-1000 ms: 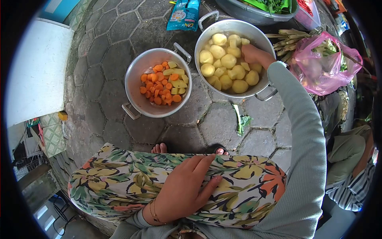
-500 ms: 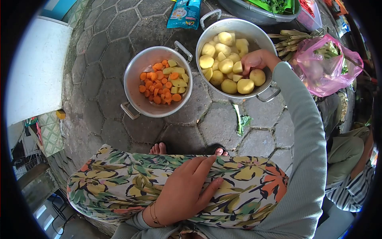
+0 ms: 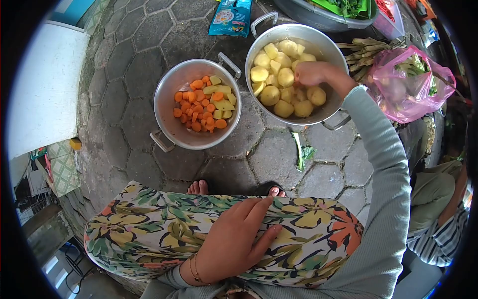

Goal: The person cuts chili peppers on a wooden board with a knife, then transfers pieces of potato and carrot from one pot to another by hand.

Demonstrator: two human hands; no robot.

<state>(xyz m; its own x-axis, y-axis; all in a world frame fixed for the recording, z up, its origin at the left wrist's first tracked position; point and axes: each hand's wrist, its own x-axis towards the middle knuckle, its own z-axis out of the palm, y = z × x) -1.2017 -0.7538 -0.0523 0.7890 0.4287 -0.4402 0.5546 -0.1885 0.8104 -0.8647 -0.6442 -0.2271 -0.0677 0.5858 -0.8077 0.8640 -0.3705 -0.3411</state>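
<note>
My right hand [image 3: 312, 74] reaches into the larger metal pot [image 3: 255, 44], among peeled potatoes [image 3: 269, 95] sitting in water. Its fingers curl downward as if closed, and whatever they grip is hidden beneath the hand. Some potatoes are whole, others cut into pieces. To the left stands a smaller metal pot [image 3: 164, 117] with sliced carrots [image 3: 197, 104] and potato chunks [image 3: 224, 102] in it. My left hand [image 3: 238, 234] rests flat and open on my lap, over the floral cloth [image 3: 144, 224], holding nothing.
A pink plastic bag [image 3: 398, 94] of vegetables lies right of the large pot. Behind it are a grey basin [image 3: 303, 15] with greens and a blue packet [image 3: 230, 19]. A leafy scrap [image 3: 300, 152] lies on the paving. Another person's leg [image 3: 432, 197] is at right.
My right hand has shifted up and left within the large pot, its fingers more curled. Several potatoes have moved about in the water. My left hand stays on my lap.
</note>
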